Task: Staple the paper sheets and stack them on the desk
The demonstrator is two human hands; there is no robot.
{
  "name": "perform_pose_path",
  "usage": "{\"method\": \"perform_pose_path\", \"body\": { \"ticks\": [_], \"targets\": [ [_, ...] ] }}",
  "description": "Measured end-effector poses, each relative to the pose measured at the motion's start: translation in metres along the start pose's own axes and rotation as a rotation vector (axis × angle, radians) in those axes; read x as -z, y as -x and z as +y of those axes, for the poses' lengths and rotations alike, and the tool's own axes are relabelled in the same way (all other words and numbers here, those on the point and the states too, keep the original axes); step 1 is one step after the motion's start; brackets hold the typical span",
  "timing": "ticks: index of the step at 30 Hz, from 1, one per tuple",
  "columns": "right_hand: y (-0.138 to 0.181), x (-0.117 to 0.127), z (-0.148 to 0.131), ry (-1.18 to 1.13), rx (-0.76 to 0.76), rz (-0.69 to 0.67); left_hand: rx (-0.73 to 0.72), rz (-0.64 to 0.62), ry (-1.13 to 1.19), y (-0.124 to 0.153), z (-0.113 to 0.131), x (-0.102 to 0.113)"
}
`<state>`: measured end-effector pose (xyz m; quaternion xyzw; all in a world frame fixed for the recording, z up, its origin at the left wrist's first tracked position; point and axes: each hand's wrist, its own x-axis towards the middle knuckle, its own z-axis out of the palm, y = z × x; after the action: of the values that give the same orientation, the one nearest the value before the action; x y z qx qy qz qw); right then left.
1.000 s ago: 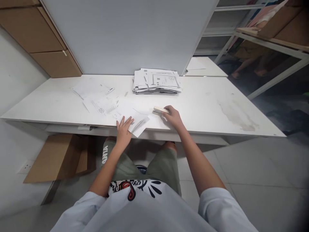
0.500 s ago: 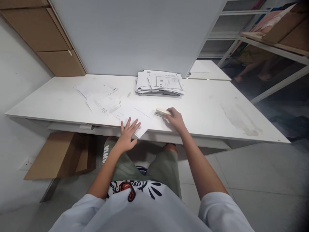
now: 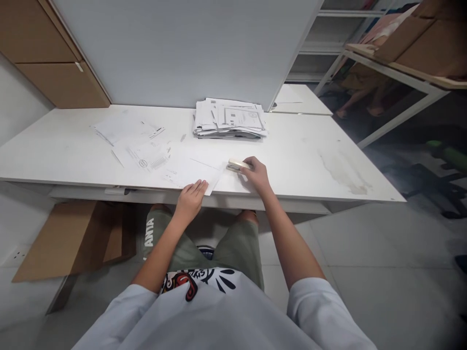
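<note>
My right hand (image 3: pixel 257 175) is closed around the back of a cream stapler (image 3: pixel 237 165), its front end pointing left, close to the right edge of a white sheet of paper (image 3: pixel 200 169). At the table's front edge, my left hand (image 3: pixel 190 201) grips the near side of that sheet, fingers together on top and thumb out of sight. A corner of the sheet sticks out past the fingertips. Loose printed papers (image 3: pixel 136 153) lie spread to the left. Behind, a thick stack of printed papers (image 3: pixel 229 119) rests against the grey panel.
The white table (image 3: pixel 299 160) has a greyish stain at its right. Cardboard boxes (image 3: pixel 62 85) stand at the back left, and an open carton (image 3: pixel 54 238) sits below the table. Beyond, at the right, another person's legs (image 3: pixel 361 97) show under a shelf-like bench (image 3: pixel 394 73).
My left hand's spread fingers have come together on the near edge of the sheet. The stapler stays in my right hand close to the paper. The view has shifted slightly.
</note>
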<state>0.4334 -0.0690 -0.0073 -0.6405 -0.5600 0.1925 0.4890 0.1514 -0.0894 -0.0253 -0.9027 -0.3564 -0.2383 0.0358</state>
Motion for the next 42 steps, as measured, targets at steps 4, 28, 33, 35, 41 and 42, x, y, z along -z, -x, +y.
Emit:
{"method": "perform_pose_path", "body": {
  "ticks": [4, 28, 33, 35, 41, 42],
  "targets": [
    [0.0, 0.001, 0.001, -0.033, -0.004, 0.0, 0.15, 0.028, -0.034, -0.011, 0.011, -0.006],
    [0.004, -0.002, 0.002, 0.121, 0.326, -0.063, 0.075, 0.092, 0.058, -0.043, 0.034, -0.024],
    [0.006, -0.003, 0.0, 0.231, 0.415, -0.099, 0.038, 0.049, 0.047, -0.043, 0.044, -0.024],
    [0.005, -0.003, 0.0, 0.267, 0.432, -0.147, 0.067, 0.035, 0.047, -0.042, 0.045, -0.025],
    [0.002, -0.005, -0.006, 0.471, 0.462, -0.235, 0.176, -0.021, 0.051, -0.046, 0.045, -0.026],
    [0.002, -0.006, -0.008, 0.523, 0.46, -0.255, 0.19, -0.03, 0.046, -0.049, 0.045, -0.025]
  ]
}}
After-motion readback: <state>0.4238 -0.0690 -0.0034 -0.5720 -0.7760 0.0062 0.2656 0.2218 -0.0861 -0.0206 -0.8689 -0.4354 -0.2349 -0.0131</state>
